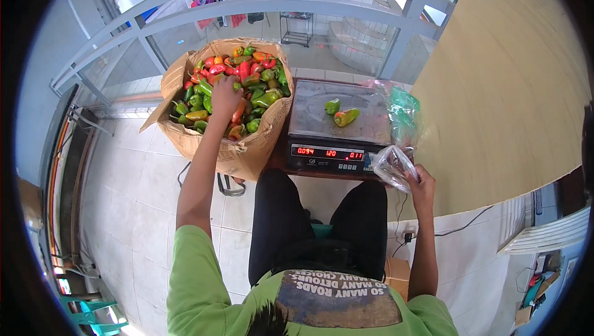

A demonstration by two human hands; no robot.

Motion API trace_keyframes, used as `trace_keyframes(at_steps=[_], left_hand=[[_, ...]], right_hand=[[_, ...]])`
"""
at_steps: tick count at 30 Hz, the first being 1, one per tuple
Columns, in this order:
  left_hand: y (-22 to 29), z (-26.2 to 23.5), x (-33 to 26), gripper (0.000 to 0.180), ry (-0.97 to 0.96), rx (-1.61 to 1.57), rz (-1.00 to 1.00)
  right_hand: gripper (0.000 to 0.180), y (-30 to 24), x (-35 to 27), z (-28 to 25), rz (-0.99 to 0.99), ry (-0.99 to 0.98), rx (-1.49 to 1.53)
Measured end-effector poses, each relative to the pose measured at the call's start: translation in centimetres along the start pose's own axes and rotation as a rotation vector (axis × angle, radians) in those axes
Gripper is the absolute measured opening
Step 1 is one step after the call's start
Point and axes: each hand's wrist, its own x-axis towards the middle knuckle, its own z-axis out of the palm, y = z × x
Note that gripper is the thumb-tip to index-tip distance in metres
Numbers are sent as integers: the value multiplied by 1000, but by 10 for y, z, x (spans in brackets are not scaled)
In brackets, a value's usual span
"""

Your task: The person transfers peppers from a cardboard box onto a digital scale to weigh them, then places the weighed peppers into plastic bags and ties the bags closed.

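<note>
My left hand [226, 94] is down among the peppers in a brown cardboard box [263, 144], its fingers curled with a bit of a green pepper [237, 86] showing at them. Red, orange and green peppers [267, 98] fill the box almost to its rim. In my right hand [422, 182] is a clear plastic bag [394, 166], pinched at its edge beside the scale. The digital scale [309, 119] has a metal platform and a lit red display. On the platform lie a small green pepper [332, 106] and a longer green-orange pepper [347, 117].
Green and clear plastic bags [403, 113] lie at the scale's right edge. A large plywood board [501, 101] takes up the right side. Beyond the box runs a grey metal railing [260, 11]. A black cord [455, 231] trails on the tiled floor at right.
</note>
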Motion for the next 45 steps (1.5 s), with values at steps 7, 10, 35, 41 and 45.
trace_keyframes(at_steps=[7,10,35,41,45], left_hand=[[-27,54,32,48,-89,143,100],[-22,86,42,54,-171,221,-2],[-10,91,66,23,39,-172,-218],[98,49,68,19,365,-529,204],[171,92,41,30,-27,-793,205]], right_hand=[[9,-5,-1,2,-10,0,-18],[9,-8,-3,-1,3,2,-49],[11,-6,-4,2,23,-22,2],[13,-1,-2,0,60,-4,53],[12,-10,-2,-1,57,9,46]])
